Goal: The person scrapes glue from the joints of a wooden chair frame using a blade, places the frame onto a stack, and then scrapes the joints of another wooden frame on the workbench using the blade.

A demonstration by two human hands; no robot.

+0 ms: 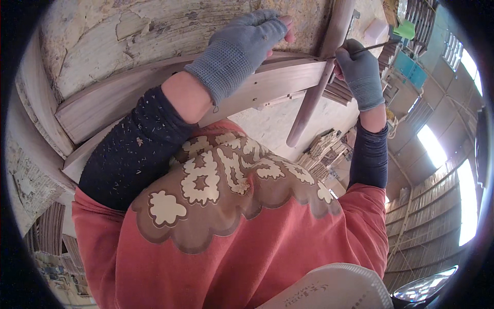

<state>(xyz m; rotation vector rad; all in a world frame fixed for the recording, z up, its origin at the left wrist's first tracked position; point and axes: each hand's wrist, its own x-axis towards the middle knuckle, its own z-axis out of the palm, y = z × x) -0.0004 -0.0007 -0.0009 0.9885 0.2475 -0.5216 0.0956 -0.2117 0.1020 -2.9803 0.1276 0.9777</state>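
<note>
My left hand (242, 49), in a grey knit glove with bare fingertips, is over the curved wooden rail (293, 77) of a frame part. Its fingers are curled together, and whatever they may pinch is hidden. The rail has small dark holes and meets a rounded wooden leg (309, 110). Beside that leg, my right hand (362, 74), gloved the same way, is closed around a thin dark rod (374, 47). The rod points out to the right, and its exact kind cannot be made out.
A worn, flaking bench top (123, 36) lies beyond the rail. More curved wooden pieces (43, 100) are at the left. Stacked wooden parts (324, 152) stand below the leg. A green object (405, 29) and a teal box (411, 69) are at the upper right.
</note>
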